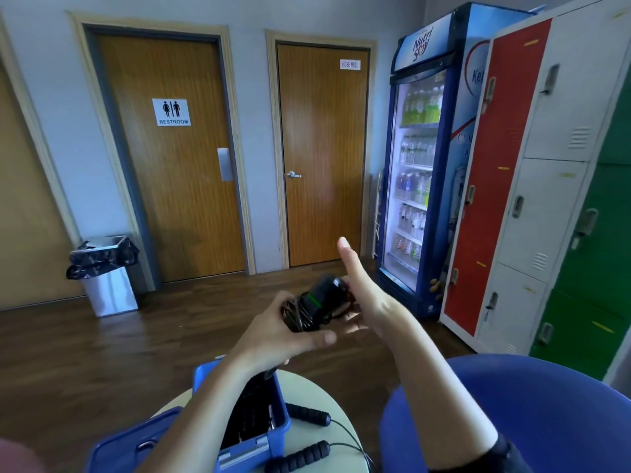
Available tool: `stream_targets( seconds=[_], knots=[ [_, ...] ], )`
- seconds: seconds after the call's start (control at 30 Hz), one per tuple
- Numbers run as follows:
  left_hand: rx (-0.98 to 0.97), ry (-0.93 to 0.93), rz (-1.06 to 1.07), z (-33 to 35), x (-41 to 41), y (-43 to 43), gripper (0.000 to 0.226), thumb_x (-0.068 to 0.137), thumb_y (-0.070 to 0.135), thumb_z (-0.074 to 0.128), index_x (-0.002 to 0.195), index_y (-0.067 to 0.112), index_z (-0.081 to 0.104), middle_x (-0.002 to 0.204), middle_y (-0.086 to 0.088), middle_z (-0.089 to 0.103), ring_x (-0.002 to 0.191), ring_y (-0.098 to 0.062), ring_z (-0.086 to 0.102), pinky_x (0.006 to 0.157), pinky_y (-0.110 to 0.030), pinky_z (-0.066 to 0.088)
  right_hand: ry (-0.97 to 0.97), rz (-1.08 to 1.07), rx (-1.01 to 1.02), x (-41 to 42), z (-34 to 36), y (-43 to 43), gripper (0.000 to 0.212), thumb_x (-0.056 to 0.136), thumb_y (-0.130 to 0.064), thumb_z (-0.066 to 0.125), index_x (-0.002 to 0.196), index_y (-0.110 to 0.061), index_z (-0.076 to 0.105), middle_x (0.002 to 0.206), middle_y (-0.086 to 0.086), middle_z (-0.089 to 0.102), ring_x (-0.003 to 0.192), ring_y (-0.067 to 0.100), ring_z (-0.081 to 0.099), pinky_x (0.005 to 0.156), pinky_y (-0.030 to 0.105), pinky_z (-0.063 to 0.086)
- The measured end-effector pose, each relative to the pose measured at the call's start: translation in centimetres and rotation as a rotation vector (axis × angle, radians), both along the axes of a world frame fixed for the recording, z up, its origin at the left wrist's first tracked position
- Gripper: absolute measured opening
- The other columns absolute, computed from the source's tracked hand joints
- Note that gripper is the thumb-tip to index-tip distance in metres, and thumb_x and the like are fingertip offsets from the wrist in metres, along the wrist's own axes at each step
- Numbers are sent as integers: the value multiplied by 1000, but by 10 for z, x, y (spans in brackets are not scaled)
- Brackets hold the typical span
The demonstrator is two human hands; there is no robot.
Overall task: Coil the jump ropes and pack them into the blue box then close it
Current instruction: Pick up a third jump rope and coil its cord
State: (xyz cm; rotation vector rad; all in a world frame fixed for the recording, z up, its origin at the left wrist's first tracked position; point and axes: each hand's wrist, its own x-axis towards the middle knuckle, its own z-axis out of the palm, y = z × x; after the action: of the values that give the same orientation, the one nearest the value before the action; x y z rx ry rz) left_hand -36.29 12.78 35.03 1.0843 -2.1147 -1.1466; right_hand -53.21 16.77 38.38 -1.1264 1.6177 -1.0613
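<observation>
My left hand (290, 331) grips a coiled jump rope (316, 305), a dark bundle of cord with black handles, one with a green band, held up in the air in front of me. My right hand (367, 295) is against the bundle's right side with its thumb pointing up; its fingers reach under the coil. Below my arms the blue box (278, 407) stands open on a small round table (327, 390), with dark contents inside. Its lid (129, 445) lies to the left. A second jump rope (309, 415) with black foam handles lies uncoiled on the table right of the box.
A blue chair (532, 414) is at the lower right. Lockers (546, 186) and a drinks fridge (423, 158) line the right wall. A lined bin (107, 278) stands by the restroom door. Wooden floor spreads ahead.
</observation>
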Motion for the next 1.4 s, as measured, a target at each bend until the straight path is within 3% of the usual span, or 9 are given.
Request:
stream_targets(
  seconds=[0.13, 0.23, 0.47, 0.7, 0.87, 1.0, 1.1, 1.23, 1.4],
  knots=[
    [-314, -403, 61, 9, -2, 6, 97, 36, 87, 67, 114, 37, 36, 104, 15, 64, 94, -11, 63, 75, -31, 51, 167, 54, 148, 6, 10, -5, 93, 69, -88, 40, 112, -9, 63, 105, 13, 66, 71, 20, 69, 57, 27, 57],
    [-409, -470, 65, 14, 1, 3, 100, 36, 85, 69, 117, 39, 34, 106, 14, 65, 94, -13, 63, 73, -30, 50, 173, -6, 12, 8, -4, -10, 58, 78, -65, 61, 96, -10, 66, 79, 6, 64, 55, 15, 60, 47, 23, 48],
    [-237, -94, 39, 21, 21, -16, 83, 35, 73, 79, 108, 43, 51, 113, 12, 63, 107, -12, 58, 90, -38, 50, -53, -254, -295, 12, -21, -11, 42, 77, -48, 74, 82, -6, 71, 58, 1, 61, 41, 13, 52, 33, 18, 34],
    [85, 651, 533, 21, 17, -12, 19, 76, 38, 77, 83, 23, 70, 90, 11, 66, 86, -1, 56, 78, -25, 38, -24, -200, -593, 22, -28, -5, 32, 91, -33, 61, 107, -5, 56, 81, -3, 61, 61, -6, 61, 47, 16, 46],
    [26, 689, 686, 20, 11, -7, 22, 88, 35, 65, 72, 21, 63, 75, 9, 61, 75, -8, 54, 70, -27, 40, 1, -209, -633, 33, -29, 0, 25, 97, -32, 50, 102, -8, 51, 73, -7, 54, 55, -11, 51, 53, 5, 41],
    [-108, 649, 740, 17, 7, -1, 28, 90, 38, 61, 71, 17, 59, 63, 5, 56, 54, -5, 56, 64, -37, 53, -24, -297, -609, 40, -30, -2, 31, 95, -46, 49, 90, -16, 52, 65, -6, 58, 60, 9, 55, 65, 39, 55],
    [-139, 621, 713, 18, 5, 3, 30, 91, 37, 60, 70, 16, 55, 52, 7, 51, 38, -2, 51, 47, -32, 52, -138, -358, -638, 43, -32, -1, 30, 91, -44, 58, 86, -15, 53, 62, -4, 57, 55, 18, 53, 48, 33, 47],
    [-154, 662, 637, 20, 7, -1, 29, 89, 33, 62, 69, 16, 52, 58, 7, 46, 47, -4, 48, 37, -22, 42, -278, -419, -647, 47, -31, 3, 31, 95, -40, 55, 86, -11, 51, 57, -2, 52, 42, 14, 46, 35, 23, 36],
    [-221, 650, 541, 21, 11, 1, 24, 91, 32, 62, 75, 16, 55, 63, 10, 46, 53, 4, 51, 39, -25, 47, -257, -402, -706, 43, -40, -5, 27, 93, -49, 52, 81, -25, 54, 63, -6, 59, 59, 19, 54, 53, 33, 42]
  ],
)
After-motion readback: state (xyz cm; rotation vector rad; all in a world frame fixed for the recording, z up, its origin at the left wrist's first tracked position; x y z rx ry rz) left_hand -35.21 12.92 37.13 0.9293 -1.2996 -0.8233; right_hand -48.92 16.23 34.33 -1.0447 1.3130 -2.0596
